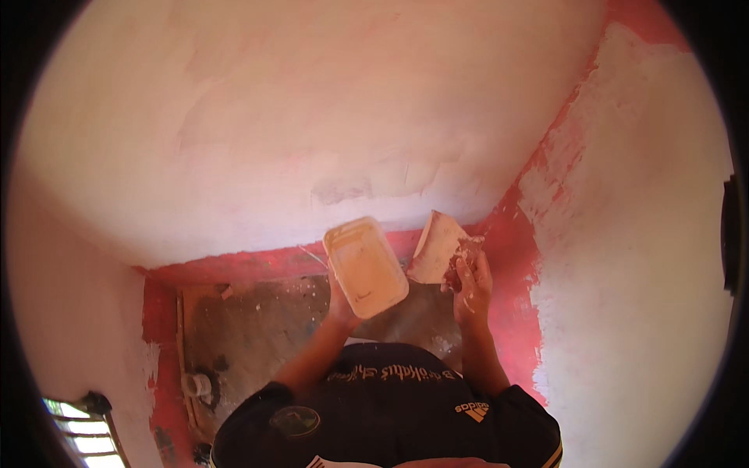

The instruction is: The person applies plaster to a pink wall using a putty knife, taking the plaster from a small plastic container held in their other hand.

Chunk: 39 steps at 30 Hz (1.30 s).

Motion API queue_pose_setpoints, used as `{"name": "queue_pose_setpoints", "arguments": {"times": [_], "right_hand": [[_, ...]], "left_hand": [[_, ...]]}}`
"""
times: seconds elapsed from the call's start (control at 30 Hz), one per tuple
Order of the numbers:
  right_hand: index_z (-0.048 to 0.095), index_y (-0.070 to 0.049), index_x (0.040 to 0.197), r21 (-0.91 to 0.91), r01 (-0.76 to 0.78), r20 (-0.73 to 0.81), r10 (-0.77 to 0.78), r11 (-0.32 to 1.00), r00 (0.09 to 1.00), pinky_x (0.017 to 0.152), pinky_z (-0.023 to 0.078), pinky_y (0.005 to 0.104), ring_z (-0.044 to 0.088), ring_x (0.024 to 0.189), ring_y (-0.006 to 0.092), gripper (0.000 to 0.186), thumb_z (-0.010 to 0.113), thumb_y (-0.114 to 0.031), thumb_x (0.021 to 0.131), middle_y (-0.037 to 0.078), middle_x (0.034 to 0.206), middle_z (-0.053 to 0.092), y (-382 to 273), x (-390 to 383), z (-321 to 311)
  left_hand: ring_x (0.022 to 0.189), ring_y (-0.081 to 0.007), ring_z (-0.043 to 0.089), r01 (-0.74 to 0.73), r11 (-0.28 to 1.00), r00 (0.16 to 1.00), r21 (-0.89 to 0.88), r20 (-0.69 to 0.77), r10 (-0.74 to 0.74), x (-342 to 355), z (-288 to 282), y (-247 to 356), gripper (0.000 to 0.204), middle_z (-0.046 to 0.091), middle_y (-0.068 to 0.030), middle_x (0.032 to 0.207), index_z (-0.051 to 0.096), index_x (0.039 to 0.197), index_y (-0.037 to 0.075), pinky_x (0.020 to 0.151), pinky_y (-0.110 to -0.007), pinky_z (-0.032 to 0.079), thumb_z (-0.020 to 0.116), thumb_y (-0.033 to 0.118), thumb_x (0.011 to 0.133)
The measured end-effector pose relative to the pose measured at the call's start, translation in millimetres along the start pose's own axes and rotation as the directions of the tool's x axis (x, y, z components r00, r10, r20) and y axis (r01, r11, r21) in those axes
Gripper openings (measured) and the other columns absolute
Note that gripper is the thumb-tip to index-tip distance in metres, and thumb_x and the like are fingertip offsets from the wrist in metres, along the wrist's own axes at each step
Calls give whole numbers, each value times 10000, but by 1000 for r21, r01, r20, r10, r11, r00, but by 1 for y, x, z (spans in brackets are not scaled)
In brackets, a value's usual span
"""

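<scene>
The wall (312, 117) rises beyond both hands. The tub (390, 256) sits in the left hand (341, 301), which clasps it, fingers mostly hidden. The scraper (437, 248) juts leftward from the right hand (473, 285), curled around its smeared end.

Counts by kind: bare grips, two (left grip (340, 303), right grip (473, 287)); forearms, two (left forearm (312, 351), right forearm (484, 355)); rectangular tub (395, 269), one; broad flat scraper (437, 248), one; dark shirt (390, 402), one; walls, three (left wall (74, 273), facing wall (265, 117), right wall (640, 234)); floor (257, 324), one; round pale container (199, 384), one; window (84, 437), one, partly visible; dark object at the right rim (732, 234), one, kind indistinct. Pale specks on the floor are several, too small for an exact count.
</scene>
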State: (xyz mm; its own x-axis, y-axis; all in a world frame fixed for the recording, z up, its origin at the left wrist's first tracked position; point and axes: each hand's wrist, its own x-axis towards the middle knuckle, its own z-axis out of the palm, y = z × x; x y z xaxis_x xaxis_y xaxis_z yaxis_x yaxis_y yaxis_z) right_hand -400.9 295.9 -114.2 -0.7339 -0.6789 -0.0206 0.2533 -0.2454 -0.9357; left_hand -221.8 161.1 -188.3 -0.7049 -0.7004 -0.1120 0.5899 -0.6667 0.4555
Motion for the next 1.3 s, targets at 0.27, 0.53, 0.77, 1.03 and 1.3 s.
{"name": "queue_pose_setpoints", "arguments": {"times": [0.27,0.53,0.77,1.03,1.3], "right_hand": [[545,0,1293,-79,30,114,-21,996,993,528,521,234,576,700,95,296,543,-77,1007,37,897,608,-20,2,7],[566,-3,1341,-380,118,241,-25,917,970,588,522,279,621,727,87,359,559,-80,990,78,929,691,-35,-9,0],[496,32,1419,-656,537,386,-376,530,843,786,537,299,675,893,203,445,543,-50,985,178,1143,690,-24,-9,8],[532,6,1395,-631,593,499,-324,500,804,738,542,413,699,880,362,454,511,15,942,243,1075,686,2,-21,24],[525,85,1361,-496,734,496,-544,463,678,859,554,383,692,1047,355,434,502,43,930,262,1203,660,-6,-7,33]], "left_hand": [[1177,-296,617,-7,1000,985,2,175,7,6,34,-5,884,585,-104,1353,428,1471,131,995,-508,519,290,804,915],[1152,-249,625,1,986,996,166,92,-16,2,20,-27,920,603,-94,1311,456,1447,128,989,-467,527,244,835,897],[1198,-235,594,-118,971,988,209,121,94,-5,42,-46,935,576,-102,1332,420,1457,90,1032,-441,498,300,820,885],[1308,-241,510,-215,920,976,326,111,188,-15,30,-48,936,479,-122,1438,291,1518,48,1083,-430,456,363,760,916],[1310,-228,490,-310,856,951,414,143,275,-21,23,-40,867,447,-127,1448,264,1512,25,1084,-416,437,391,687,968]]}}
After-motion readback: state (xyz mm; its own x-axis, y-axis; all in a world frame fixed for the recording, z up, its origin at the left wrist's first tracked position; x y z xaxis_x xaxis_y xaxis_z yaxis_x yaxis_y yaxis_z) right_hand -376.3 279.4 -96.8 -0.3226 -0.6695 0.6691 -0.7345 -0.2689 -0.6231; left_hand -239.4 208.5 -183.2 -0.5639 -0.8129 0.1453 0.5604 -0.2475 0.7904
